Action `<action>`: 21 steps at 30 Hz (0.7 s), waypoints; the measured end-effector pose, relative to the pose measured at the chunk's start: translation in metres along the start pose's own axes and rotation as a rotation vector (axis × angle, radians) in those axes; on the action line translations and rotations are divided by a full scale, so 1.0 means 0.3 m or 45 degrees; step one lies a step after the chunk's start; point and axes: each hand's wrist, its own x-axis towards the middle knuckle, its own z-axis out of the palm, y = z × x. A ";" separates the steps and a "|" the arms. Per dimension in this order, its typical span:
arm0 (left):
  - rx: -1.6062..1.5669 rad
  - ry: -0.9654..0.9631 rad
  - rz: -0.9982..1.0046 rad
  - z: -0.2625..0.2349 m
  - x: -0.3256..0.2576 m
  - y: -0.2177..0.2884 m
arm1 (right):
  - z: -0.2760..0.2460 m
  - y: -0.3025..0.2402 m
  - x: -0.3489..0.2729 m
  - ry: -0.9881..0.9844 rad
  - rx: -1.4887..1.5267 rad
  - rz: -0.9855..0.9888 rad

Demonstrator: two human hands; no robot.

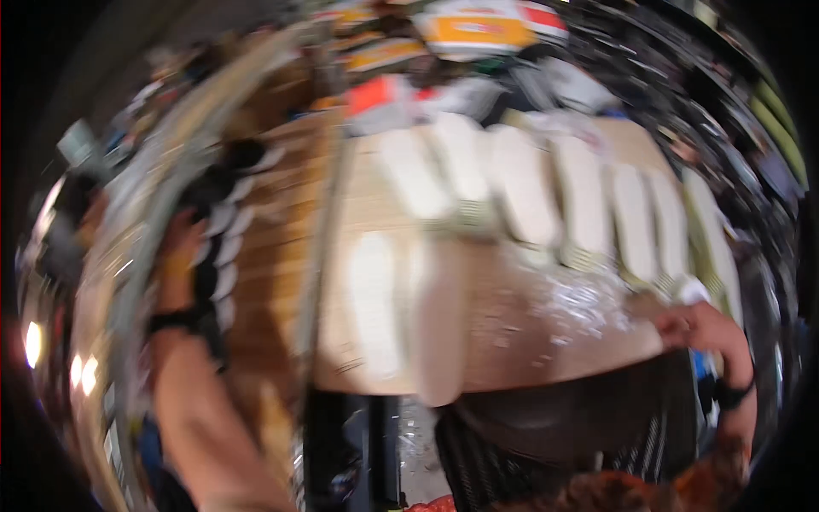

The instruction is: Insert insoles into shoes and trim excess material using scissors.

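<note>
"In the head view, where's the left hand (181, 249)?"
"At blurred black-and-white pieces (224, 249), beyond the table's (503, 371) left edge; I can't tell its grip."
"The right hand (706, 329)?"
"Front right corner, grip unclear too."
"White sole-shaped pieces (585, 200)?"
"Along the back and right edges; one near the front left corner."

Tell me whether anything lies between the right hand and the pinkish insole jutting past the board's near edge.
Yes: what looks like shiny clear plastic lies on the board between the right hand and the pinkish insole. It seems low and flimsy, so probably a slight obstacle; blur hides its exact edges.
</note>
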 end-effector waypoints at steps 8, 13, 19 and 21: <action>-0.129 0.346 0.593 0.217 -0.280 0.480 | -0.255 0.472 0.024 0.970 0.394 -0.095; -0.486 -0.572 0.671 0.213 -1.017 1.024 | -0.594 0.984 0.107 1.456 0.307 0.788; -0.408 -1.006 0.552 0.384 -1.440 1.397 | -0.770 1.341 0.405 1.202 0.314 0.845; -0.242 -0.972 0.568 0.446 -1.487 1.427 | -0.779 1.407 0.506 1.096 0.221 0.714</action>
